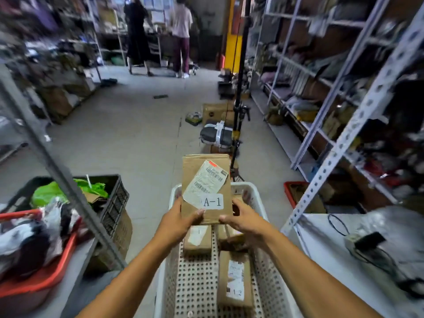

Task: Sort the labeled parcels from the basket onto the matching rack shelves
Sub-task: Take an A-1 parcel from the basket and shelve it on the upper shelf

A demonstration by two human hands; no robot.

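Observation:
A flat brown cardboard parcel (195,171) with a shipping label and a white "A-1" sticker is held up above the white perforated basket (181,283). My left hand (181,220) grips its lower left corner, thumb on the front face. My right hand (241,220) grips the lower right corner. Inside the basket lie more brown parcels: a small one (197,239) under my left hand, and a long one (234,278) marked "A-2". Another lies partly hidden beneath my right hand.
Metal racks (344,138) full of goods line the right side; a slanted rack post (46,157) crosses the left. A black crate (114,198) and a red tub (46,278) sit left. Parcels and a black tripod pole (238,106) stand on the floor ahead. Two people stand far back.

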